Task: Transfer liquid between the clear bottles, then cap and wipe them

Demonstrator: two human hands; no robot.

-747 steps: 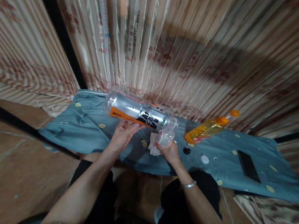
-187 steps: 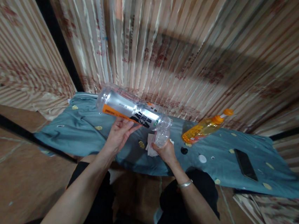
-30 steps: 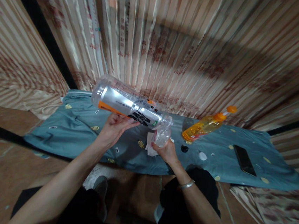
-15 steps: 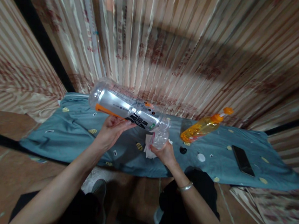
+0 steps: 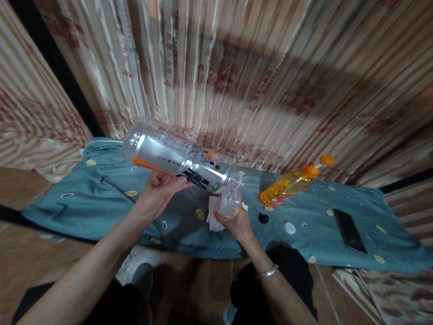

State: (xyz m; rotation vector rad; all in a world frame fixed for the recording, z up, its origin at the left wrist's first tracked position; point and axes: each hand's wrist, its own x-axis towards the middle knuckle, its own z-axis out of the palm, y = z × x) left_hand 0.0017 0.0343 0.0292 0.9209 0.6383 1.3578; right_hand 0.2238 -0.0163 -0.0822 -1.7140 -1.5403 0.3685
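Observation:
My left hand (image 5: 160, 190) grips a big clear plastic bottle (image 5: 171, 155) with a silver, orange and black label. The bottle lies nearly level, its neck tipped down to the right. That neck meets the mouth of a small clear bottle (image 5: 231, 200), which stands upright in my right hand (image 5: 236, 221). My right hand is closed around the small bottle's lower part. A crumpled white tissue (image 5: 213, 218) lies just left of that hand on the blue cloth (image 5: 102, 197).
An orange-capped bottle of yellow liquid (image 5: 291, 182) leans on the cloth to the right. Nearby lie a black cap (image 5: 262, 218), a white cap (image 5: 290, 228) and a dark phone (image 5: 350, 230). Striped curtains (image 5: 248, 68) hang behind. My knees are under the cloth's front edge.
The big bottle's base has drifted a little left and up while its neck stays at the small bottle. My view has shifted slightly; both hands keep their grips.

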